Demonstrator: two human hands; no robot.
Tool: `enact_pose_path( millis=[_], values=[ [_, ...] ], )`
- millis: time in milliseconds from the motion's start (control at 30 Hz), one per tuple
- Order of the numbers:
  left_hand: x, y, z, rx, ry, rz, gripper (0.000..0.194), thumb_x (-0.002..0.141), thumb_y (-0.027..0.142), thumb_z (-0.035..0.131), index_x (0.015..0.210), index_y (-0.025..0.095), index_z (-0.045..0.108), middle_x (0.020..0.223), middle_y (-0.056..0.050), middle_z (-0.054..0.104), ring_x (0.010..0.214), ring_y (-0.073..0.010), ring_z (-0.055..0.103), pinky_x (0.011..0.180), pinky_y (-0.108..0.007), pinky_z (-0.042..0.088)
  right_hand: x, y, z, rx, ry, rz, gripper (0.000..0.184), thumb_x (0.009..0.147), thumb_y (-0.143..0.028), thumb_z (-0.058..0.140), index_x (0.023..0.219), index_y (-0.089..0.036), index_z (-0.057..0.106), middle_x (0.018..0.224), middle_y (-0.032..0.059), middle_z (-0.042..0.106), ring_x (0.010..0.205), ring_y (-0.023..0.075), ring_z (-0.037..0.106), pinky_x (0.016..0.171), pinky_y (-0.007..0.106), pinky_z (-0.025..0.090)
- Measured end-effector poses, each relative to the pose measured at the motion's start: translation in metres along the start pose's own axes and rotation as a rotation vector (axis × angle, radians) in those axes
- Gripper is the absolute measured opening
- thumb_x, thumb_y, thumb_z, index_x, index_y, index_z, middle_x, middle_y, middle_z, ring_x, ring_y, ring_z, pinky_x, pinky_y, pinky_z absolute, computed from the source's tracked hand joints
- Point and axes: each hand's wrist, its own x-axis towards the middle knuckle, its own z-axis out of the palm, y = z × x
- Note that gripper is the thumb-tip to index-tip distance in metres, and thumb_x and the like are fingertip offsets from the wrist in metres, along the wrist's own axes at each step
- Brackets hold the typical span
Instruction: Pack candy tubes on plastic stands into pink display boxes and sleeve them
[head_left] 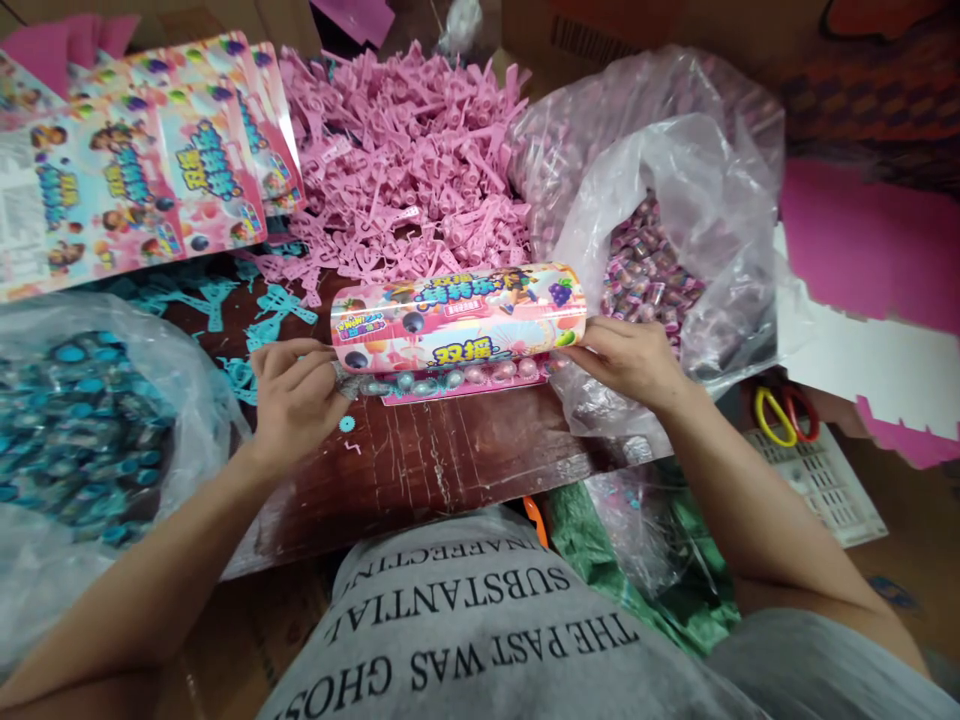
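A printed pink card (pixel 457 320), curled over like a roll, lies across the dark wooden table (pixel 420 460). Under its front edge sits a row of small blue and pink wrapped candies (pixel 450 378). My left hand (pixel 296 395) pinches the left end of the card and candy row, fingers closed. At the right end, my right hand (pixel 626 355) grips the card's edge, fingers closed.
A heap of pink plastic pieces (pixel 405 170) lies behind the card, with teal pieces (pixel 247 310) to its left. A clear bag of blue candies (pixel 75 430) sits at left, a bag of pink candies (pixel 652 270) at right. Flat printed cards (pixel 127 170) are stacked far left. Scissors (pixel 784 412) lie at right.
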Motion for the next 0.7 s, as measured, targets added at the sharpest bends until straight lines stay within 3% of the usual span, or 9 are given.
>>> enact_pose_path(
  millis=[67, 133, 233, 300, 433, 500, 600, 700],
  values=[
    [-0.006, 0.002, 0.002, 0.088, 0.061, 0.020, 0.030, 0.094, 0.029, 0.074, 0.071, 0.022, 0.056, 0.092, 0.001, 0.080, 0.105, -0.0260, 0.067, 0.095, -0.048, 0.042, -0.003, 0.000, 0.004, -0.038, 0.064, -0.028, 0.033, 0.106, -0.043, 0.057, 0.084, -0.024, 0.072, 0.077, 0.0018, 0.074, 0.067, 0.0155, 0.066, 0.055, 0.030, 0.037],
    [-0.010, 0.003, 0.000, 0.051, 0.029, 0.013, 0.029, 0.094, 0.029, 0.075, 0.072, 0.021, 0.058, 0.089, 0.000, 0.079, 0.105, -0.0248, 0.067, 0.095, -0.045, 0.042, -0.008, 0.000, 0.005, 0.038, 0.074, -0.062, 0.032, 0.106, -0.042, 0.058, 0.083, -0.023, 0.070, 0.072, 0.0003, 0.071, 0.062, 0.0138, 0.064, 0.054, 0.029, 0.038],
    [-0.014, 0.002, -0.003, -0.270, -0.201, -0.054, 0.012, 0.100, 0.034, 0.067, 0.100, 0.022, 0.073, 0.104, -0.003, 0.080, 0.108, -0.0236, 0.068, 0.093, -0.041, 0.050, -0.015, 0.004, 0.005, 0.192, -0.002, -0.075, 0.032, 0.106, -0.043, 0.059, 0.083, -0.023, 0.067, 0.068, -0.0013, 0.069, 0.059, 0.0128, 0.062, 0.056, 0.028, 0.041],
    [-0.017, 0.000, -0.001, -0.414, -0.315, -0.100, 0.023, 0.103, 0.038, 0.062, 0.117, 0.024, 0.073, 0.114, -0.005, 0.079, 0.109, -0.0239, 0.069, 0.093, -0.040, 0.053, -0.018, 0.007, 0.008, 0.212, -0.052, -0.083, 0.029, 0.106, -0.041, 0.057, 0.085, -0.024, 0.069, 0.072, -0.0004, 0.072, 0.063, 0.0140, 0.065, 0.056, 0.028, 0.041],
    [-0.026, -0.002, 0.019, -0.170, -0.179, -0.096, 0.022, 0.099, 0.038, 0.063, 0.088, 0.022, 0.074, 0.099, -0.009, 0.078, 0.110, -0.0305, 0.066, 0.095, -0.047, 0.048, -0.022, 0.011, 0.030, 0.076, -0.029, -0.077, 0.030, 0.107, -0.039, 0.051, 0.104, -0.023, 0.076, 0.095, 0.0069, 0.076, 0.077, 0.0185, 0.071, 0.056, 0.029, 0.042],
    [-0.033, 0.000, 0.033, -0.048, -0.083, -0.064, 0.024, 0.098, 0.033, 0.063, 0.078, 0.022, 0.071, 0.093, -0.009, 0.075, 0.107, -0.0308, 0.064, 0.094, -0.048, 0.047, -0.023, 0.011, 0.044, 0.048, -0.010, -0.050, 0.036, 0.108, -0.044, 0.049, 0.104, -0.021, 0.077, 0.094, 0.0087, 0.072, 0.074, 0.0188, 0.069, 0.055, 0.029, 0.042],
    [-0.046, 0.007, 0.046, 0.045, -0.033, -0.041, 0.021, 0.098, 0.028, 0.063, 0.079, 0.021, 0.070, 0.093, -0.009, 0.072, 0.104, -0.0300, 0.062, 0.091, -0.047, 0.046, -0.028, 0.012, 0.059, 0.122, -0.011, -0.018, 0.039, 0.108, -0.047, 0.049, 0.099, -0.021, 0.076, 0.090, 0.0086, 0.069, 0.075, 0.0197, 0.069, 0.058, 0.030, 0.047],
    [-0.058, 0.010, 0.039, 0.020, -0.075, -0.019, 0.012, 0.097, 0.026, 0.063, 0.088, 0.021, 0.070, 0.099, -0.010, 0.072, 0.107, -0.0298, 0.063, 0.091, -0.047, 0.048, -0.034, 0.016, 0.053, 0.242, -0.015, -0.016, 0.031, 0.107, -0.044, 0.051, 0.101, -0.023, 0.074, 0.094, 0.0092, 0.071, 0.081, 0.0224, 0.072, 0.064, 0.033, 0.053]
  ],
)
